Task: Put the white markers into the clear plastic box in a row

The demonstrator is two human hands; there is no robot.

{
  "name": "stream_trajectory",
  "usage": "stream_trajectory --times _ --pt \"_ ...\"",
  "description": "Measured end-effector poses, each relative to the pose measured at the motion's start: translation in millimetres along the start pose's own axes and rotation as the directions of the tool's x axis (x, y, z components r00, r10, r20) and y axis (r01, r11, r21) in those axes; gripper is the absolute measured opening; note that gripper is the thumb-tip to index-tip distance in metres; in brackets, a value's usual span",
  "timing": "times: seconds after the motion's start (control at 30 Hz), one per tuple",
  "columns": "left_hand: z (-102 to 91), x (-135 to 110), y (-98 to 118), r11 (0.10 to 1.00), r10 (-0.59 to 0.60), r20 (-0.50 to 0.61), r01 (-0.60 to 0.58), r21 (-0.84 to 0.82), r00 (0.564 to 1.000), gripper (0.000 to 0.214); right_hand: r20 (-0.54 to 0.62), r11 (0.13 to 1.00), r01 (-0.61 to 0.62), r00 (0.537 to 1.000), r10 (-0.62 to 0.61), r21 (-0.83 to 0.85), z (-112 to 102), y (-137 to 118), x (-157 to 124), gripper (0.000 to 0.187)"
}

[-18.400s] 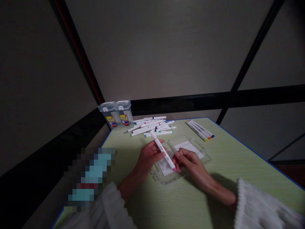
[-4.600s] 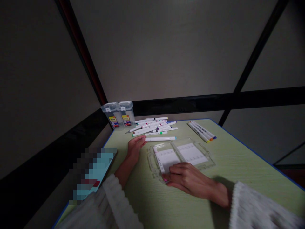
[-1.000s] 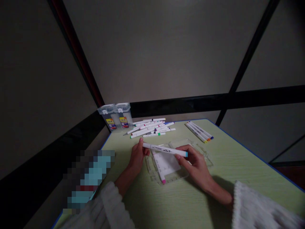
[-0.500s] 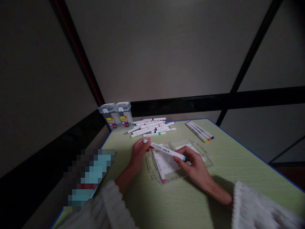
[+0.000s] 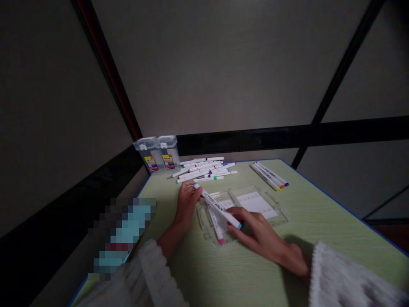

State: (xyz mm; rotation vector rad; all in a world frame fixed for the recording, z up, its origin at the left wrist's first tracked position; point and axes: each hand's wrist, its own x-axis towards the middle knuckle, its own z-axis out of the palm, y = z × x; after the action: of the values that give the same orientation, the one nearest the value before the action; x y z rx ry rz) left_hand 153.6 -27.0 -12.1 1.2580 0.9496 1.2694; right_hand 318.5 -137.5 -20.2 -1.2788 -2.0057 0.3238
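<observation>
Both my hands hold one white marker with light blue caps (image 5: 217, 206) over the left half of an open clear plastic case (image 5: 271, 209). My left hand (image 5: 187, 202) pinches its far end. My right hand (image 5: 255, 234) grips the near end with its fingers. The marker slants from upper left to lower right, close above a pink-capped marker (image 5: 216, 227) that lies in the case's left half.
A loose pile of white markers (image 5: 204, 169) lies at the table's far side, beside two closed clear cases (image 5: 157, 154) standing upright. Several markers in a row (image 5: 269, 175) lie at the far right. A blurred-out object (image 5: 123, 232) sits at the left edge.
The blue-capped marker has swung from nearly level to slanting and dropped lower toward the case's left half. My right hand has come nearer and lower with it.
</observation>
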Motion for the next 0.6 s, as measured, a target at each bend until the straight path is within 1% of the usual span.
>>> stream_trajectory --times 0.07,0.3,0.47,0.6 --pt "-0.3 0.8 -1.9 1.0 0.006 0.007 -0.006 0.006 1.0 0.027 0.048 0.995 0.081 0.996 -0.078 -0.063 -1.9 -1.2 -1.3 0.025" --pt "-1.1 2.2 -5.6 1.0 -0.008 0.027 0.008 0.003 1.0 0.029 0.082 0.957 0.25 0.967 -0.241 -0.144 -3.4 -2.1 -1.3 0.025" --pt "0.0 1.2 -4.3 1.0 -0.023 0.059 0.023 -0.004 0.998 0.032 0.156 0.918 0.339 0.937 -0.311 -0.206 -5.1 -5.1 0.0 0.027" --pt "0.3 2.6 -4.9 1.0 -0.03 0.07 0.03 0.009 0.997 0.033 0.201 0.9 0.375 0.921 -0.334 -0.222 -6.3 -6.1 0.8 0.029"
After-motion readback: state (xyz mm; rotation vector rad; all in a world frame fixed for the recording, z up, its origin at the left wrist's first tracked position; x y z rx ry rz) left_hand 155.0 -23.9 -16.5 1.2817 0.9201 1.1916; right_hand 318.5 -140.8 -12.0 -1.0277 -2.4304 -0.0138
